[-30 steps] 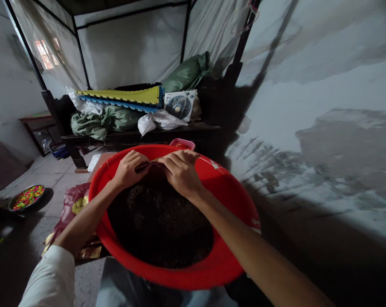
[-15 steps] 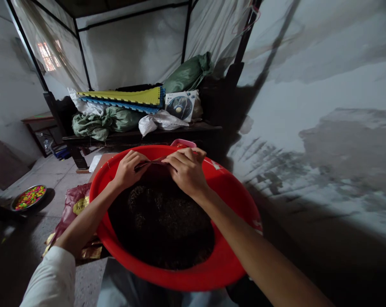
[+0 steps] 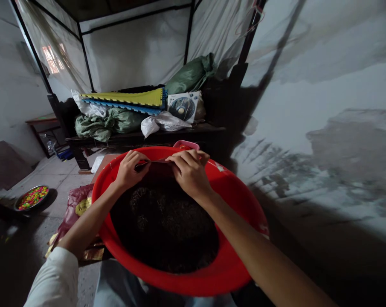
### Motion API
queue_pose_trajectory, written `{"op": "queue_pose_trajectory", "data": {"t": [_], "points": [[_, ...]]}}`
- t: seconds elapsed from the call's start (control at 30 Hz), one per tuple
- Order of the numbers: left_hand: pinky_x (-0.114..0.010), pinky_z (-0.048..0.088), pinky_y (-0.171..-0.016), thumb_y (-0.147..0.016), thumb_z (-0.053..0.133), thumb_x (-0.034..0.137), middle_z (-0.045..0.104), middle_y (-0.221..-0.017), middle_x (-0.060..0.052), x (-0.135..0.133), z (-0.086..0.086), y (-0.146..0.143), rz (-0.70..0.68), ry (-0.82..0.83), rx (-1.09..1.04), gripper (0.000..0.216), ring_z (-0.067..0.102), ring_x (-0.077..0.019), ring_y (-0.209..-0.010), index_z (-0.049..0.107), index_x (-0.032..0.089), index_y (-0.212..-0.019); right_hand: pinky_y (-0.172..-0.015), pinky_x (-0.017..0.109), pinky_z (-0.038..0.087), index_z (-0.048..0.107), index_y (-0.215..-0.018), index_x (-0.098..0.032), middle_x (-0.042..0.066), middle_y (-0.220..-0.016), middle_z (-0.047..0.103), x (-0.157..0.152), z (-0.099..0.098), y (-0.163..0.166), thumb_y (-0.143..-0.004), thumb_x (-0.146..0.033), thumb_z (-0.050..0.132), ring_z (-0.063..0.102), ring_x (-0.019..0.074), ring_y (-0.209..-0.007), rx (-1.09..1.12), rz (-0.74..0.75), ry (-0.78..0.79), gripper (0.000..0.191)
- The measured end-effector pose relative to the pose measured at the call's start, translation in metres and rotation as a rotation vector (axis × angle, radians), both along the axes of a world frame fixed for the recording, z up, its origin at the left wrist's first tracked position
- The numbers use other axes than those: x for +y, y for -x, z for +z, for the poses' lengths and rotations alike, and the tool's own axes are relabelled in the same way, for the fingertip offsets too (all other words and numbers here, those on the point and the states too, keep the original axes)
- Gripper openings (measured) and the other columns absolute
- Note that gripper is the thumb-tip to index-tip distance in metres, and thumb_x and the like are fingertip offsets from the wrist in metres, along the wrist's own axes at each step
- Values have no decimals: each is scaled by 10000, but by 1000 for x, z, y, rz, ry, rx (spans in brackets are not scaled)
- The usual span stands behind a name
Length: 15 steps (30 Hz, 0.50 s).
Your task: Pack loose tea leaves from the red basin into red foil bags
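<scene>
My left hand (image 3: 131, 171) and my right hand (image 3: 189, 172) pinch a thin brown strip (image 3: 155, 161) between them, just above the far rim of a large red plastic basin (image 3: 234, 209). The strip's material is too small to tell. Both forearms reach across the basin, and neither hand touches the heap of dark granular material (image 3: 163, 226) that fills its bottom. The heap looks like dried leaves, but I cannot tell for certain.
A pink plastic container (image 3: 186, 145) stands behind the basin. A dark bench (image 3: 141, 136) holds sacks, foam mats and a boxed fan. A metal dish of colourful pieces (image 3: 32, 198) and a red bag (image 3: 74, 209) lie on the floor at the left.
My hands have drawn slightly apart, showing more of the strip between them. The whole view has drifted a little, so the room appears shifted slightly right.
</scene>
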<state>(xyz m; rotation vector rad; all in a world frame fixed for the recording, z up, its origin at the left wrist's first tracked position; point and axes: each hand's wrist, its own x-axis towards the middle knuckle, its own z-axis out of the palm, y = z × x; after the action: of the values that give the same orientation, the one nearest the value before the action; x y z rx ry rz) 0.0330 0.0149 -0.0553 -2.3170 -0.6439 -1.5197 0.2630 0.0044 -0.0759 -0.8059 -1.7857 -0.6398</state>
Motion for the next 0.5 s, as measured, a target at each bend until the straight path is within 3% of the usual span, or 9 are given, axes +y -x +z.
{"op": "queue_pose_trajectory", "data": {"t": [0.17, 0.5], "points": [[-354, 530, -839, -983, 679, 216, 743, -897, -28, 1, 0, 2, -2, 3, 2, 54, 661, -158, -836, 671, 182, -942, -942, 432, 295, 736, -1118, -271, 21, -975, 746, 0, 0, 0, -1010, -182, 610, 551, 257, -970, -32, -24, 18, 188], [-360, 577, -828, -991, 661, 230, 753, -903, -41, -4, 4, 2, 9, 12, 58, 67, 690, -167, -865, 679, 184, -946, -993, 435, 326, 742, -1078, -272, 24, -1032, 739, -5, 1, 2, -1004, -202, 640, 562, 247, -1020, -25, 25, 45, 144]]}}
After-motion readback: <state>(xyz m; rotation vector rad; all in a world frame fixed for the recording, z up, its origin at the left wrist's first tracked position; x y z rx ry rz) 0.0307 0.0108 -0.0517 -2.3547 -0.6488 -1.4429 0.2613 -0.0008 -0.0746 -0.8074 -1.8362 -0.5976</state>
